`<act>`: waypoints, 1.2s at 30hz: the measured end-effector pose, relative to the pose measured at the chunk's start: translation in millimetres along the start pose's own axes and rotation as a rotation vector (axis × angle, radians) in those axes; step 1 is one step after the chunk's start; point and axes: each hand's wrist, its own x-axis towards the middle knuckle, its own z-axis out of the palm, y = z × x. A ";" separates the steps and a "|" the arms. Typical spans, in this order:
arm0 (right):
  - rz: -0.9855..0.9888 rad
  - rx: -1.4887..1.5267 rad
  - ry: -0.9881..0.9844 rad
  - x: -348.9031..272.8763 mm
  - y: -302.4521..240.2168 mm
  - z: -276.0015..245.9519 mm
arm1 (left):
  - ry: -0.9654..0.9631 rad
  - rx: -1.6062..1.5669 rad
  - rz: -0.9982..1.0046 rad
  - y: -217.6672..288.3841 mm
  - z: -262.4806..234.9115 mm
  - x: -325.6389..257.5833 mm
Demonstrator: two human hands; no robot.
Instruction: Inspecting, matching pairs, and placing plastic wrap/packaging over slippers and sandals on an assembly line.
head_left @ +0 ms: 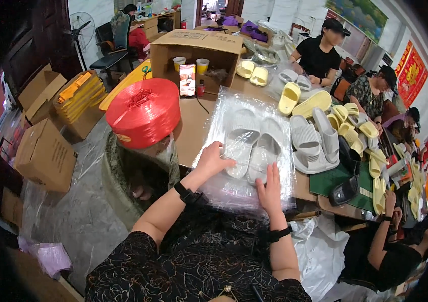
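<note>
A pair of pale grey slide slippers (266, 145) lies side by side under clear plastic, on what looks like a pile of clear plastic bags (213, 123) in front of me. My left hand (214, 160) rests on the plastic by the left slipper, thumb and forefinger spread apart. Against the near end of the right slipper lies my right hand (270, 189), fingers stretched out and pointing away from me. Neither hand is closed around anything. Whether the slippers are fully inside a bag, I cannot tell.
Left of the bags sits a big red roll of plastic twine (143, 113). Behind stands an open cardboard box (196, 43) with cups and a propped phone (187, 80). Grey slippers (314, 143) and yellow slippers (314, 103) lie to the right, along with a green mat (324, 183). Several co-workers sit along the table.
</note>
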 end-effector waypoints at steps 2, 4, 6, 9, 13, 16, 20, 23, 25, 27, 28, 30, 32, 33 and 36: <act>0.014 -0.011 -0.007 -0.3 -1.7 -1.7 | 0.042 0.016 0.016 -3.4 3.9 1.2; 0.013 -0.005 -0.006 0.1 0.0 -2.2 | 0.080 0.030 0.035 -0.4 1.7 2.7; 0.008 0.001 -0.006 0.5 -1.0 -2.4 | -0.212 -0.235 -0.055 2.2 -5.8 8.5; 0.019 0.024 -0.007 1.0 -3.3 -3.6 | -0.187 -0.296 -0.015 -11.7 9.5 19.1; 0.044 0.069 0.083 -1.4 -3.1 -6.7 | -0.264 -0.716 -0.096 3.0 22.5 7.6; 0.109 0.000 0.230 -3.6 -14.7 -15.8 | -0.249 -0.895 -0.072 17.2 23.1 -5.4; 0.241 0.051 0.282 3.1 -33.6 -38.9 | -0.311 -1.169 -0.016 31.1 0.2 -27.1; 0.266 0.235 0.329 4.4 -39.1 -51.9 | -0.355 -1.322 0.051 41.7 -14.2 -40.2; 0.448 1.052 -0.001 6.4 -53.0 -72.4 | -0.448 -1.386 0.025 37.0 -24.3 -46.0; 0.397 1.060 0.055 2.6 -61.9 -75.2 | -0.483 -1.406 0.007 36.8 -28.2 -51.0; 0.368 1.029 0.093 1.8 -64.5 -75.8 | -0.526 -1.432 -0.066 37.0 -29.6 -53.1; 0.338 0.999 0.129 0.4 -68.0 -69.5 | -0.565 -1.457 -0.141 37.9 -28.3 -59.9; 0.280 0.946 0.300 0.5 -70.7 -55.1 | -0.530 -1.549 -0.307 45.0 -19.7 -69.3; 0.280 0.947 0.290 2.2 -75.0 -49.3 | -0.521 -1.553 -0.310 50.3 -13.7 -72.9; 0.262 0.859 0.360 2.2 -81.2 -35.9 | -0.395 -1.302 -0.161 64.0 -20.8 -84.7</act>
